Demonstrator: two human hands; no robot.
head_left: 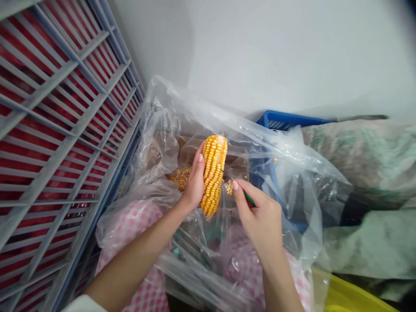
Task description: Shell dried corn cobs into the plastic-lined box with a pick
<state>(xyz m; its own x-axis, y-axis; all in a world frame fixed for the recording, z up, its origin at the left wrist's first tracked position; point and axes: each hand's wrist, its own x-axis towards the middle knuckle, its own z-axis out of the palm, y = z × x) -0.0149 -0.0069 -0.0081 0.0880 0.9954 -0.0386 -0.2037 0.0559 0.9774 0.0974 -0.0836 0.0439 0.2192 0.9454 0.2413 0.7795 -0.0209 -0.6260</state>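
Observation:
An ear of dried yellow corn (pixel 212 177) is held upright in my left hand (pixel 194 180), whose fingers wrap its left side. A pale strip without kernels runs down from its upper right. My right hand (pixel 260 212) pinches a thin tool with a green handle (pixel 249 198); its dark, narrow tip touches the right side of the ear. What kind of tool it is I cannot make out. Below the ear spreads a clear plastic bag (pixel 159 160), with loose corn kernels (pixel 182 177) inside. A few more kernels (pixel 229 187) show beside my right fingertips.
Stacked grey-blue slatted crates (pixel 74 108) with red contents rise on the left. A blue basket (pixel 292 118) stands behind the bag at right, near stuffed white sacks (pixel 367 160). Something yellow (pixel 351 294) lies lower right. Pink checked cloth (pixel 139 260) covers my legs. A white wall (pixel 276 52) closes the back.

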